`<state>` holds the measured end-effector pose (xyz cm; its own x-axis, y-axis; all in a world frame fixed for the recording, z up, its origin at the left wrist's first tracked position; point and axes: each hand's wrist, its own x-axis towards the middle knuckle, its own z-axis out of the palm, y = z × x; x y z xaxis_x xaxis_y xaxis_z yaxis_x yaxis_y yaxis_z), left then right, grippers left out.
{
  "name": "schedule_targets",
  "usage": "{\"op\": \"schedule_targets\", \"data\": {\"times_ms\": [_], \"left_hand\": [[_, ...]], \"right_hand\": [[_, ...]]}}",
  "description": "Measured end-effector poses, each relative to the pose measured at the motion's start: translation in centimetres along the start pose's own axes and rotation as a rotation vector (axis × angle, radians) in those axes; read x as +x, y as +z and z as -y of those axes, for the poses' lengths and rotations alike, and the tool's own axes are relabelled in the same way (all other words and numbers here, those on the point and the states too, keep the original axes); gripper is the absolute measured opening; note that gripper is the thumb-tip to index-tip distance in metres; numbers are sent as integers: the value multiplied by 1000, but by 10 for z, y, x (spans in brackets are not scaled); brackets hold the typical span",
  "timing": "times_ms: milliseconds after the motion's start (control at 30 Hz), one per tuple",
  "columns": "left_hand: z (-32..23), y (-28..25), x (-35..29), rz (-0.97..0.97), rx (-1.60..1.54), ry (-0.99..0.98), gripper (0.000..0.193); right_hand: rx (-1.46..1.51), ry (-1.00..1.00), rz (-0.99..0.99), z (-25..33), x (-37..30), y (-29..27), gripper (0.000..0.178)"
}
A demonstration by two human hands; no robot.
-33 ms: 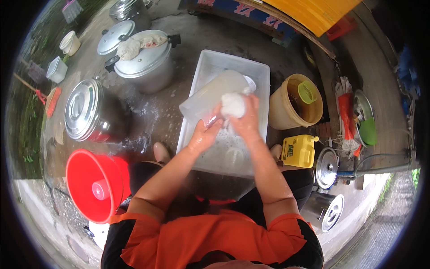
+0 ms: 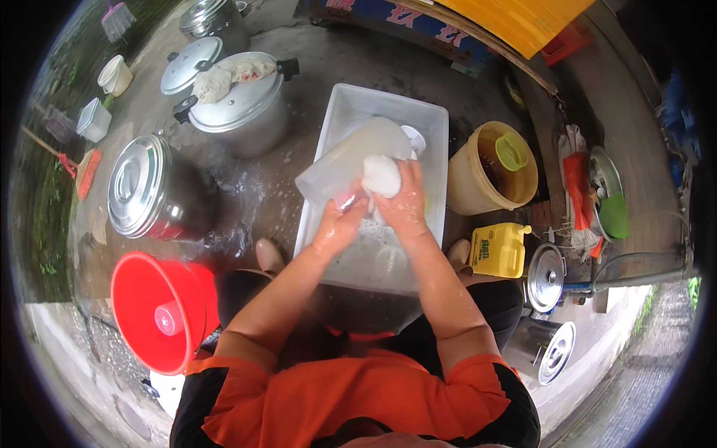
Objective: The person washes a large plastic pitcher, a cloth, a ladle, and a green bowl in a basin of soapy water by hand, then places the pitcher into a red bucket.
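Note:
A large translucent plastic container (image 2: 358, 153), roughly cylindrical, lies tilted in a white rectangular tub (image 2: 306, 235). My left hand (image 2: 340, 222) is closed on the container's near side, its fingers partly hidden against the plastic. In my right hand (image 2: 403, 203) is a white wad of cloth or scrubbing fibre (image 2: 382, 176), pressed at the container's side. Both hands look wet. Shallow cloudy water covers the tub's bottom, and a small clear object (image 2: 390, 260) lies in it. Behind the container rests a white round lid-like piece (image 2: 414, 140).
To the left stand a red bucket (image 2: 142, 299), a lidded steel pot (image 2: 138, 190) and a pressure cooker (image 2: 243, 112) with a whitish bundle on top. A beige bucket (image 2: 474, 175) and a yellow jug (image 2: 497, 251) stand close on the right, beside a pot lid (image 2: 545, 276).
My right hand and the white wad have shifted slightly left along the container. My left hand keeps almost the same place.

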<state>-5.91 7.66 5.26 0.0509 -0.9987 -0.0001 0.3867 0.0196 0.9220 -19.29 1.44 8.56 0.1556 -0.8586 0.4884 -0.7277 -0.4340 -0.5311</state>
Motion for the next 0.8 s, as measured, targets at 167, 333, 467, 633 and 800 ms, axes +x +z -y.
{"op": "schedule_targets", "data": {"times_ms": [167,333,467,633,800], "left_hand": [[-9,-5,-10,119,56,22,43],[-2,-27,-8,82,213,-128,38],[-5,-19,-12,-10,204,-111,36],[-12,-22,-13,95,111,-166,41],[-2,-25,-18,87,118,-226,38]], "right_hand": [[100,412,229,-29,73,-4,56],[113,149,483,33,39,9,46],[183,300,401,0,55,20,46],[175,318,495,-14,62,13,49],[162,256,504,-14,46,31,51]]}}
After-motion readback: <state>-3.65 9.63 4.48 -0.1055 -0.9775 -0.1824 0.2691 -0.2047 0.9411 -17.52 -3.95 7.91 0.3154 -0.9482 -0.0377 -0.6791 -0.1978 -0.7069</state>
